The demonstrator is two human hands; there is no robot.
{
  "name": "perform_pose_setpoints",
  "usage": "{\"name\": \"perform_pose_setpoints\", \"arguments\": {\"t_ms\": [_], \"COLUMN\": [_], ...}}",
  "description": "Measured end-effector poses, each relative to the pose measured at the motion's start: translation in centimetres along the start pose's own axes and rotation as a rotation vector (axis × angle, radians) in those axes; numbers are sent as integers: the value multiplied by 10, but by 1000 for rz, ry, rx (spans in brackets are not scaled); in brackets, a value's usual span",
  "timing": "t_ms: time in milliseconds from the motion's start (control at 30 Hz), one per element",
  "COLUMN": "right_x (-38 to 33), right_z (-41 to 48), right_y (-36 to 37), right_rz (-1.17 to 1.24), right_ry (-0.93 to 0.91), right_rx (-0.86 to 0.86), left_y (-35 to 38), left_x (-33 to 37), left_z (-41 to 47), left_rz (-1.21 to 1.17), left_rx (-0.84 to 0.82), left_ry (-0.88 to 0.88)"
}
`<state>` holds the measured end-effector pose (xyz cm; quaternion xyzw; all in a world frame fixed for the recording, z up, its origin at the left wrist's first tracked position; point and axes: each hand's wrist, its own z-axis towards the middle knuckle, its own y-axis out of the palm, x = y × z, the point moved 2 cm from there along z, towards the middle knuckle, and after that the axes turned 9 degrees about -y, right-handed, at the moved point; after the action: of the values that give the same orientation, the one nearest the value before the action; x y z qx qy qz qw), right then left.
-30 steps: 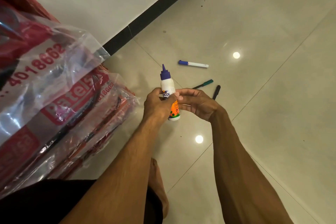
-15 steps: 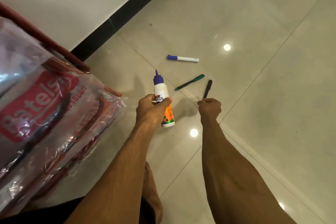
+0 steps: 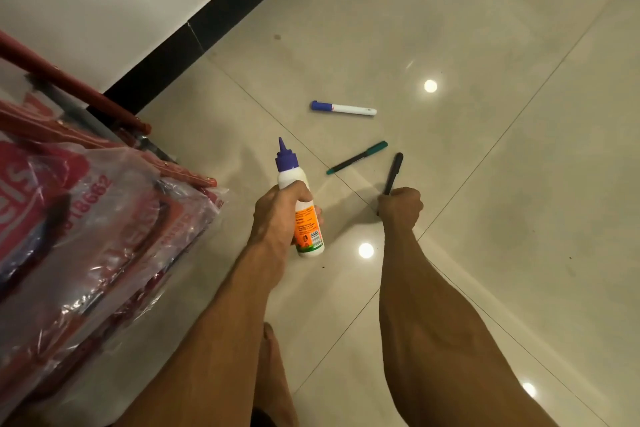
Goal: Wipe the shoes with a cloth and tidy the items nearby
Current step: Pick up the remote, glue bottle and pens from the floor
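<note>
Green pen (image 3: 356, 157), white marker (image 3: 346, 109) on tiles (image 3: 519, 191).

The left forearm (image 3: 221, 322) and right forearm (image 3: 433, 322) are showing bare, uncovered all the way to the left hand (image 3: 277, 215) and right hand (image 3: 401, 206); veins and muscle ridges are standing out along the right one. A bare foot (image 3: 275, 374) is showing between them, and a sliver of dark garment (image 3: 258, 419) is peeking in at the bottom edge.
</note>
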<state>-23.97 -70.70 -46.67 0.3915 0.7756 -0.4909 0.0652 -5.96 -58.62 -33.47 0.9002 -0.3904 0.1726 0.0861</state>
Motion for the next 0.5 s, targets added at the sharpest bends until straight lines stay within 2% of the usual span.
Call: {"name": "perform_pose_setpoints", "arguments": {"t_ms": [267, 400, 500], "right_x": [-5, -10, -29], "right_z": [3, 1, -10], "right_y": [6, 5, -2], "right_rz": [-164, 51, 339], "right_ry": [11, 121, 90], "right_rx": [-74, -51, -152], "left_y": [-1, -2, -2], "left_x": [-1, 3, 6], "left_z": [-2, 2, 4], "left_rz": [31, -30, -68], "left_rx": [26, 14, 2], "left_ry": [79, 57, 28]}}
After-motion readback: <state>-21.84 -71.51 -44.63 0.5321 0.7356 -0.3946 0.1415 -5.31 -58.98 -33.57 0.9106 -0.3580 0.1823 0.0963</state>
